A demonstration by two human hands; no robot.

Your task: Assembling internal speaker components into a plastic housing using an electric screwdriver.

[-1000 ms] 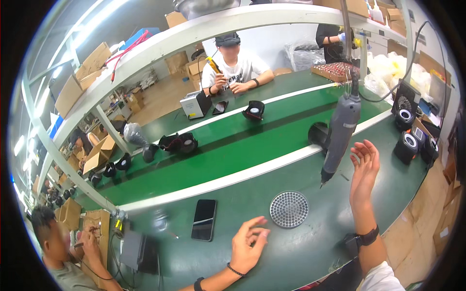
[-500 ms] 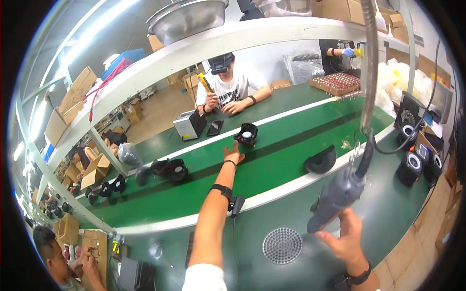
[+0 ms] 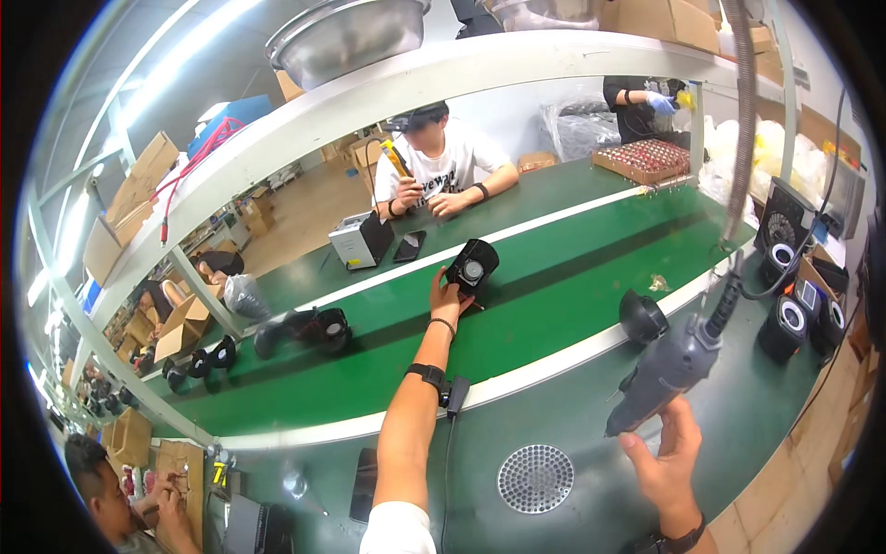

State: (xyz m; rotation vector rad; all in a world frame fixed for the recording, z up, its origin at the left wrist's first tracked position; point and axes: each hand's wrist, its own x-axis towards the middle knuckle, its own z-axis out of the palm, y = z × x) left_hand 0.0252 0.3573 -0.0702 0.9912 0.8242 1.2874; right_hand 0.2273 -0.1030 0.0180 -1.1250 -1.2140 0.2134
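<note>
Currently, left hand (image 3: 447, 300) is extended across the green conveyor belt (image 3: 544, 319), its grip closed on a black housing (image 3: 473, 266) with a pale round part set in its face. Housing sits tilted over the far half of the belt; whether it is fully clear of the belt cannot be told.

Right hand (image 3: 666, 457): grip wide, thumb parted from the fingers, just below a grey electric screwdriver (image 3: 669, 369). Contact between fingers and tool cannot be confirmed. Screwdriver hangs slanted beneath a coiled hanger (image 3: 743, 120), lower end toward the left.

Near surface (image 3: 591, 508): round perforated disc (image 3: 535, 478), lying flat between the two forearms. Dark phone (image 3: 364, 485) lies left of the left forearm, partly covered by it. A black curved shell (image 3: 643, 317) rests by the white edge strip, just beyond the screwdriver. Farther right, black speaker units (image 3: 784, 323) stand in a cluster.

Across the belt, a co-worker (image 3: 434, 166) holds a yellow tool (image 3: 395, 157); a boxy metal unit (image 3: 358, 242) stands nearby.
</note>
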